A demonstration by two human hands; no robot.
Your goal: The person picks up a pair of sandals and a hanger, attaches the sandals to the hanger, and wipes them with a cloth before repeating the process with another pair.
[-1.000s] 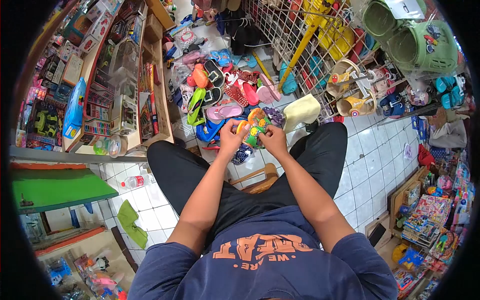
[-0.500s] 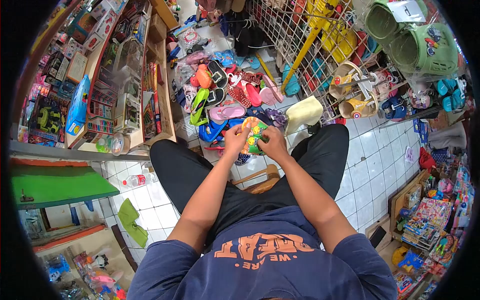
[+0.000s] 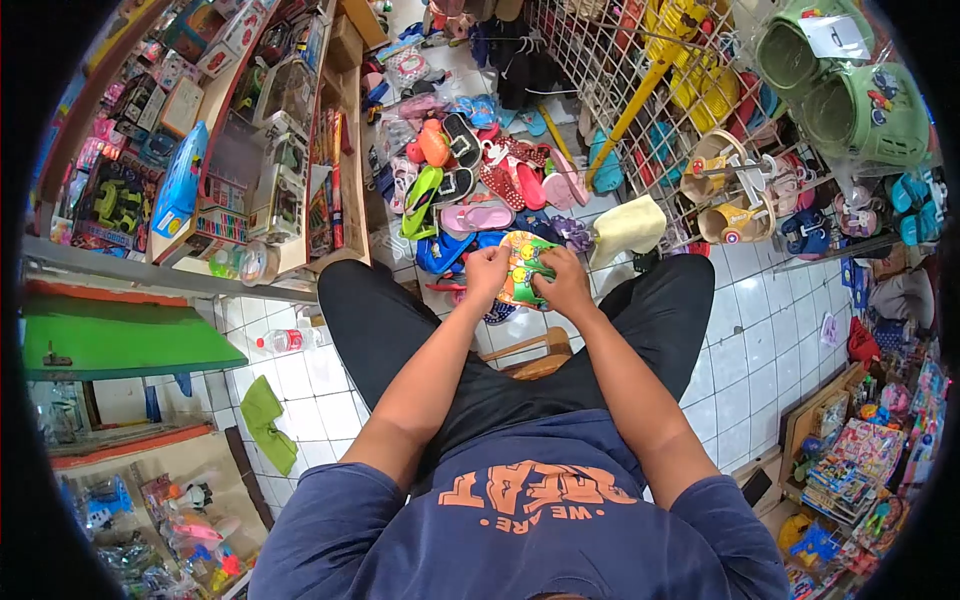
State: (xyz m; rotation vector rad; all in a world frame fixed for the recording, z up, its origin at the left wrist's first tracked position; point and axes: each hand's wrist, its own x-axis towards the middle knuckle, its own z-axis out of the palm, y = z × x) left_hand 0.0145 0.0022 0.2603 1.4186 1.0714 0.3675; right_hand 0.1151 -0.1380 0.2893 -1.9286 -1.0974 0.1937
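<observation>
Head view: both hands meet between the knees, left hand [image 3: 487,272] and right hand [image 3: 565,283] each pinching an edge of the sandal [image 3: 523,268], fingers curled round it, steadying it above the shoe pile [image 3: 480,180].

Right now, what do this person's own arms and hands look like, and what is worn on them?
Both arms are bare from above the elbow down. The left hand and right hand wear no gloves; no watch or ring is visible. Short navy sleeves belong to a T-shirt with orange lettering.
</observation>
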